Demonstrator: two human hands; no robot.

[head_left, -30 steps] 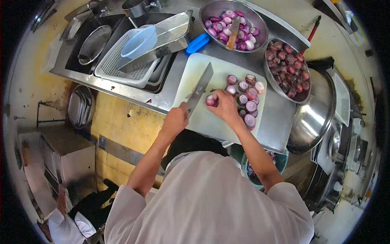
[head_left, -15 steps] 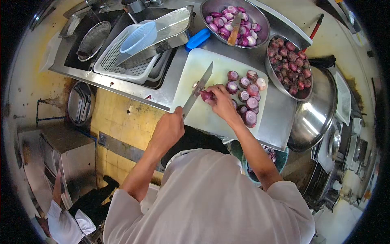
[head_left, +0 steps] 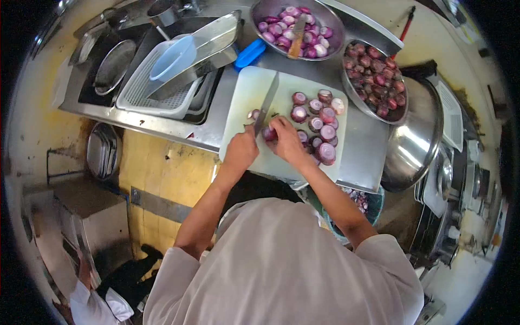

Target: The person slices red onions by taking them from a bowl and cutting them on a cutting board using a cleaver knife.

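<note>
My left hand (head_left: 241, 151) is closed around the handle of a knife (head_left: 269, 97), whose blade points away from me over the white cutting board (head_left: 238, 89). In my right hand (head_left: 288, 140), the fingers grip a red onion (head_left: 268, 134) just right of the blade. Small onion trimmings (head_left: 253, 114) lie left of the blade. Several red onions with cut ends (head_left: 326, 154) are grouped on the board's right side, beyond my right hand. The exact contact between blade and onion cannot be made out.
Behind the board stands a metal bowl of peeled onions (head_left: 281, 27) with another knife (head_left: 296, 43) on top. A bowl of unpeeled onions (head_left: 376, 81) is at right. A blue-handled object (head_left: 250, 54) and a white basket (head_left: 127, 100) sit left. Another person (head_left: 89, 300) is at lower left.
My left hand has pushed the knife forward, bringing its handle end closer to the onion. My right hand still holds the onion. The whole view has shifted slightly.
</note>
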